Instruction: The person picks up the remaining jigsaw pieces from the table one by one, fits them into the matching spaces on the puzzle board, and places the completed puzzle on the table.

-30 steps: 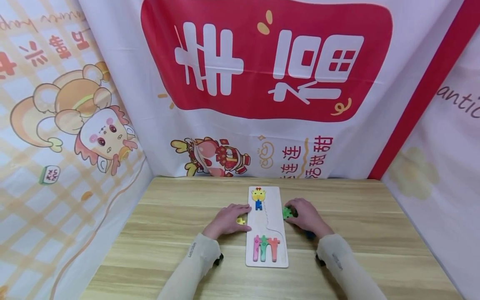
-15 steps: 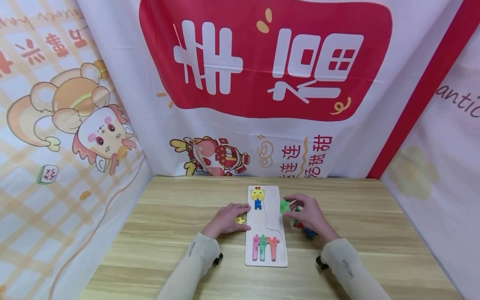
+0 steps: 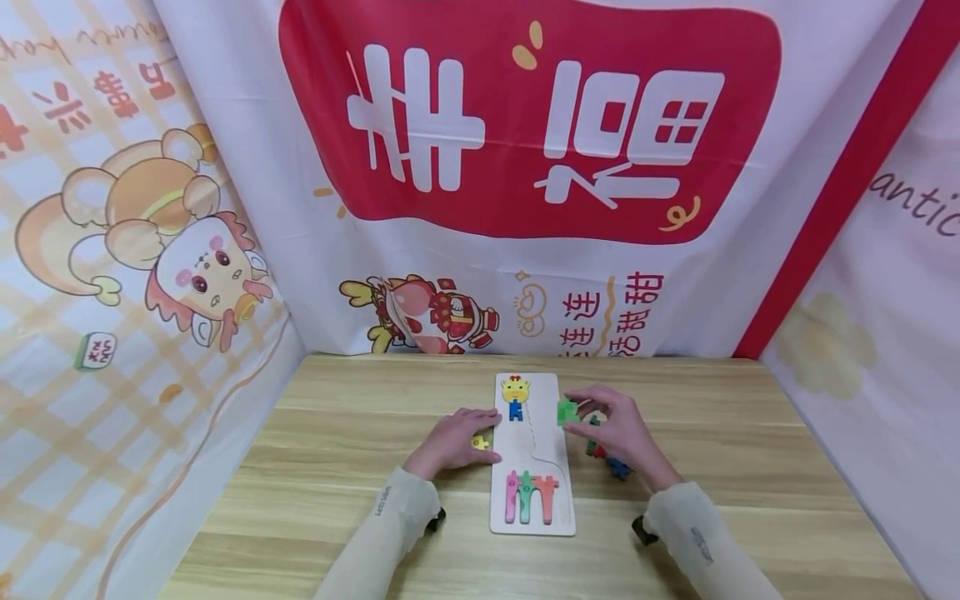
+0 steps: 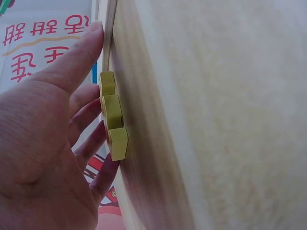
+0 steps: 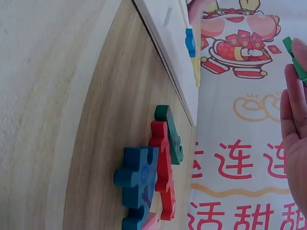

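A white puzzle board lies upright-long on the table. It bears a yellow giraffe head, a blue puzzle piece below that, and pink, green and orange leg pieces at the near end. My left hand rests at the board's left edge, thumb and fingers spread and fairly straight. Between them a yellow puzzle piece lies beside the board. Above the board's right edge, my right hand pinches a light green puzzle piece between thumb and fingers.
Right of the board, partly beneath the right hand, lie a dark green piece, a red piece, a blue piece and a bit of pink. A printed cloth hangs behind the table's far edge.
My right hand has lifted the light green piece from beside the board and brought it slightly left over the edge, uncovering the loose pieces. The left hand stays put.
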Demonstrator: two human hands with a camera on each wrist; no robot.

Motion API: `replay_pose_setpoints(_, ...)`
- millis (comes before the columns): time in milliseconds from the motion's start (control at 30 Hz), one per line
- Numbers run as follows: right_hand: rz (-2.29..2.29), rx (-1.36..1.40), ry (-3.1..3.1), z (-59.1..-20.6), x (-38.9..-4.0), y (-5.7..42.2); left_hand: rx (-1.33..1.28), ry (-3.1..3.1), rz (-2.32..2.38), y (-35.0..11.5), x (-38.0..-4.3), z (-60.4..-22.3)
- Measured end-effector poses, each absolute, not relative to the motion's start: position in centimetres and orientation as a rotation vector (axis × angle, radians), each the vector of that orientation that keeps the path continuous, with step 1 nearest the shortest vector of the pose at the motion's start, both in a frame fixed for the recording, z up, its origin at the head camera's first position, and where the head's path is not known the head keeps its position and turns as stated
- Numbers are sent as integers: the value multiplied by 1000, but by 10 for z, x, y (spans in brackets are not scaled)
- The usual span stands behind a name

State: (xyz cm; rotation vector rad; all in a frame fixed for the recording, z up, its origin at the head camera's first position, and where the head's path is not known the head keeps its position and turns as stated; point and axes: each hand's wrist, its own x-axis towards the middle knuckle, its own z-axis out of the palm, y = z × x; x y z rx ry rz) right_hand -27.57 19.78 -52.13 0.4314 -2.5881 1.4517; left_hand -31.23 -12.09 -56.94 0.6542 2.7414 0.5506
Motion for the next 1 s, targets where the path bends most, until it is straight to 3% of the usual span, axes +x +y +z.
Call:
replay_pose_setpoints(567,1518,-107,-2842,-551,-301,278,652,2743,545,-121,-312,-570)
replay_pose_setpoints(1000,1221,-143,-2903,-572,-306,308,652,2749,534,-122,-312,-572)
